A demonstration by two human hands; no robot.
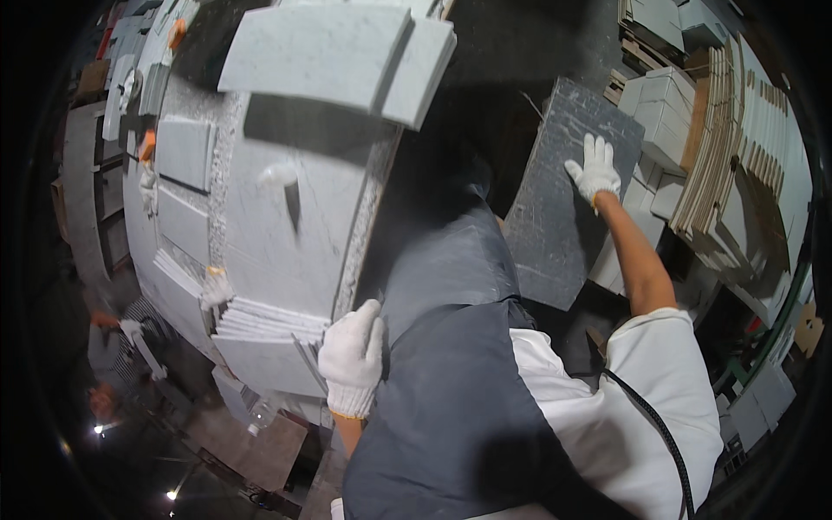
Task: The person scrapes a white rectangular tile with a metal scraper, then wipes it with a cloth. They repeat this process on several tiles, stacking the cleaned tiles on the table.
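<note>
My right hand (598,169), in a white knit glove, lies flat with its fingers spread on a dark grey, scratched board (559,217) to my right. At the near end of the workbench is my left hand (351,354), gloved the same way. Its fingers are curled closed, and whatever they hold, if anything, is hidden. Right beside it, a stack of thin white marble tiles (270,325) leans on the bench. A large white marble slab (299,247) lies beyond, with a white roundish object (277,176), blurred, on it.
Two pale marble slabs (316,52) rest across the far end of the bench. Smaller tiles (185,152) line its left side. Stacked cardboard sheets (719,147) and white boxes (663,113) stand at the right. Another person (117,355) is at the lower left, near a clear bottle (258,418).
</note>
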